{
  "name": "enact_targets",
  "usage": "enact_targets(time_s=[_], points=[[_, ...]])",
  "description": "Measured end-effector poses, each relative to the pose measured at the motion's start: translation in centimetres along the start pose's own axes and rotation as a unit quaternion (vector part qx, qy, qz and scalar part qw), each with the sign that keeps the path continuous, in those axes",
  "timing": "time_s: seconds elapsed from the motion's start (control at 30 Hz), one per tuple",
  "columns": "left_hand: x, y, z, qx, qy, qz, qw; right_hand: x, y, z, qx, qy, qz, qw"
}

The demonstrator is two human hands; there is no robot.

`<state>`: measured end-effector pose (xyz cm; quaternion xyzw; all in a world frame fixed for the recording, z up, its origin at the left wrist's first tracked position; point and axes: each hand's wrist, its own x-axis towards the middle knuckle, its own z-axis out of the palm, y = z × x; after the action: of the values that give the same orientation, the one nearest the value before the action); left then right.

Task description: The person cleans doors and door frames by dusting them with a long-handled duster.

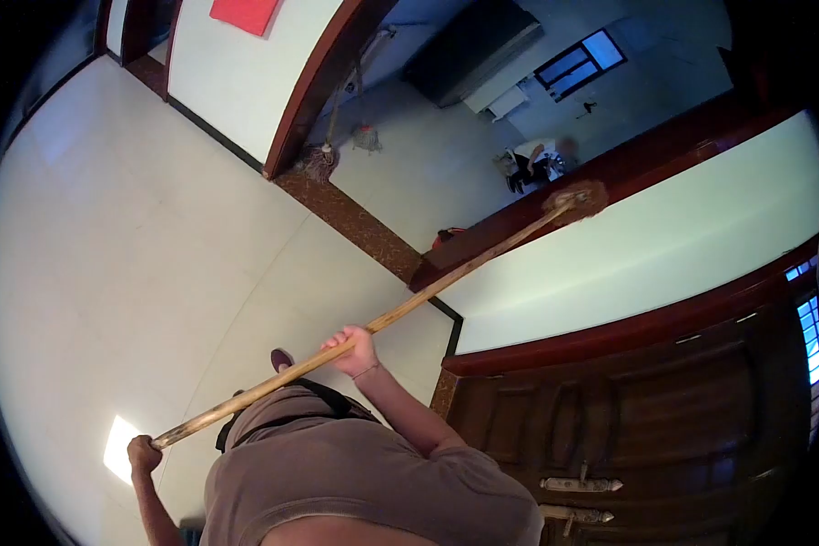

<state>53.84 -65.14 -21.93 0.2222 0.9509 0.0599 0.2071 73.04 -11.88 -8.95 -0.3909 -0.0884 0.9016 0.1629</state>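
I see the left hand (145, 452) closed around the near end of the wooden pole (428, 292), and the right hand (357, 350) wrapped further along it. The pole's fuzzy head (587, 200) appears over the red door trim (669, 153); whether it touches, I cannot tell. If the right grip loosens, the long far part could drop and mark the trim.

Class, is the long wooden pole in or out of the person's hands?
In: the left hand grips the wooden pole at one end, the right hand farther along.
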Motion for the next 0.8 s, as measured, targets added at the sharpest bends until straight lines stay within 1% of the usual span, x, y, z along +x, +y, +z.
enact_targets(time_s=[0.03, 0.1, 0.17, 0.23, 0.3, 0.37, 0.43, 0.5, 0.57, 0.6, 0.7, 0.8], points=[[0.5, 1.8, 0.2, -0.023, -0.007, -0.008, 1.000, 0.0, -1.2, -0.4, -0.010, -0.025, -0.028, 0.999], [2.1, 5.2, 1.5, -0.042, -0.022, 0.005, 0.999, -1.8, -4.0, 2.2, -0.037, 0.003, -0.054, 0.998], [3.7, 9.4, 1.6, -0.087, -0.029, 0.011, 0.996, -2.7, -7.5, 3.8, -0.045, -0.009, -0.090, 0.995], [5.4, 13.6, 1.9, -0.109, -0.031, 0.048, 0.992, -4.7, -10.9, 6.5, -0.061, -0.022, -0.133, 0.989], [6.7, 18.2, 1.2, -0.131, -0.031, 0.067, 0.989, -5.6, -14.7, 8.3, -0.075, 0.002, -0.171, 0.982], [7.5, 22.2, 0.1, -0.156, -0.032, 0.080, 0.984, -7.1, -17.5, 10.6, -0.102, -0.008, -0.228, 0.968], [8.3, 25.2, -0.5, -0.168, -0.034, 0.088, 0.981, -7.2, -20.7, 11.4, -0.103, -0.011, -0.233, 0.967], [8.4, 26.9, -1.4, -0.178, -0.037, 0.093, 0.979, -6.8, -22.7, 11.8, -0.102, -0.014, -0.235, 0.966], [8.2, 27.9, -2.5, -0.181, -0.056, 0.095, 0.977, -6.4, -24.0, 12.0, -0.154, -0.003, -0.278, 0.948], [7.9, 28.4, -3.3, -0.188, -0.063, 0.094, 0.976, -5.9, -24.6, 11.8, -0.152, -0.016, -0.285, 0.946], [7.1, 29.3, -4.7, -0.172, -0.063, 0.095, 0.979, -3.9, -25.8, 10.8, -0.127, -0.013, -0.293, 0.948], [6.4, 28.4, -5.0, -0.136, -0.060, 0.076, 0.986, -0.9, -25.7, 9.0, -0.119, -0.012, -0.262, 0.958]])
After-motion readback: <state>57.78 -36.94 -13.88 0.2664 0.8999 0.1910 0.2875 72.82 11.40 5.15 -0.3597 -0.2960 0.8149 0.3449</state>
